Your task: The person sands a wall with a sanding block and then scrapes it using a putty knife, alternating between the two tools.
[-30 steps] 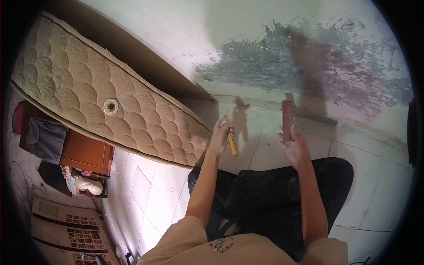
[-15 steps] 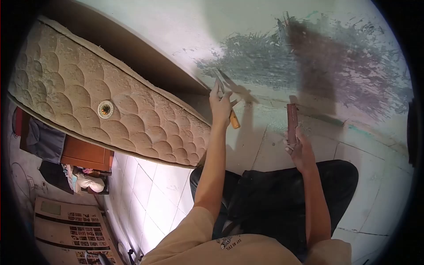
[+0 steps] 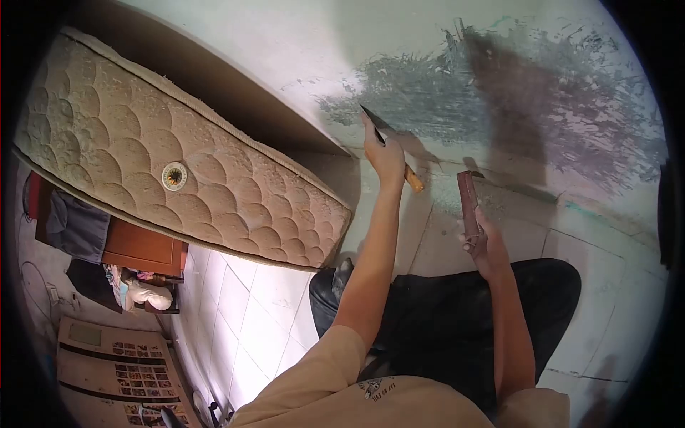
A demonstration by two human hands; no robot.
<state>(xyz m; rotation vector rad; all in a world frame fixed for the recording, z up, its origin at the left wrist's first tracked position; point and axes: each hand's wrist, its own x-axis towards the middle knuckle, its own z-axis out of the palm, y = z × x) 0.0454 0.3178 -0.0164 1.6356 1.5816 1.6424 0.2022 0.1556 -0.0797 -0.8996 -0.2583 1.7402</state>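
My left hand (image 3: 385,158) is closed round a scraper (image 3: 414,180) with a wooden handle. Its thin dark blade points up and left at the lower left part of a grey rough patch (image 3: 421,93) on the pale wall. Whether the blade touches the wall I cannot tell. Lower and to the right, my right hand (image 3: 485,246) grips a reddish-brown bar-shaped tool (image 3: 468,203), held upright over the floor near the wall's base.
A dusty quilted mattress (image 3: 214,178) leans at the left. Behind it stand an orange-brown cabinet (image 3: 143,246) and a pale panelled piece (image 3: 114,371). My folded legs (image 3: 442,307) rest on the tiled floor (image 3: 585,285).
My left hand has moved right with the scraper, whose blade now slants more to the left. The bar in my right hand has tilted slightly left at its top.
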